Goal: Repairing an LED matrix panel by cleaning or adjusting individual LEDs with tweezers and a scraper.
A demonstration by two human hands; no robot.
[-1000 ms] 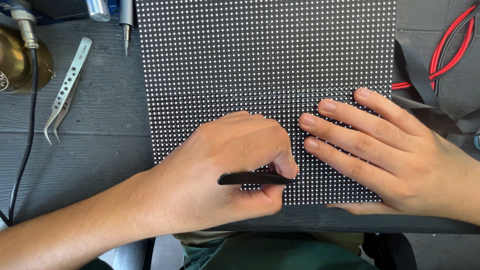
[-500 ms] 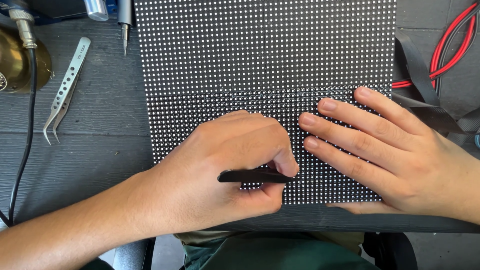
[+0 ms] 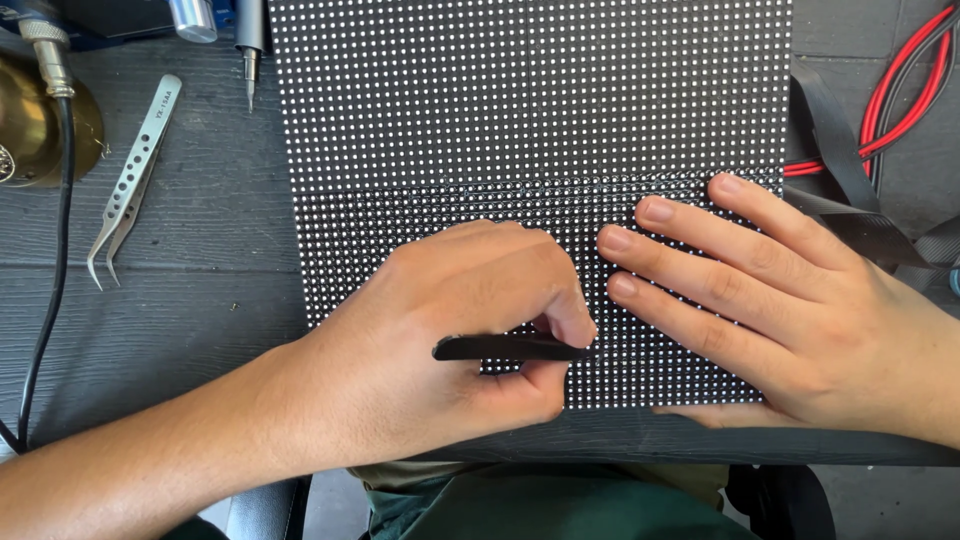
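A black panel covered in a fine grid of white dots lies flat on the dark table. My left hand rests on its lower part and pinches black tweezers between thumb and forefinger, tip pointing right onto the dots. My right hand lies flat on the panel's lower right corner, fingers spread and pointing left, the fingertips close to my left hand's knuckles. It holds nothing.
Silver tweezers lie on the table at left. A brass-coloured round stand with a black cable sits at far left. A pen-like tool tip points down at top. Red and black wires and a black strap lie at right.
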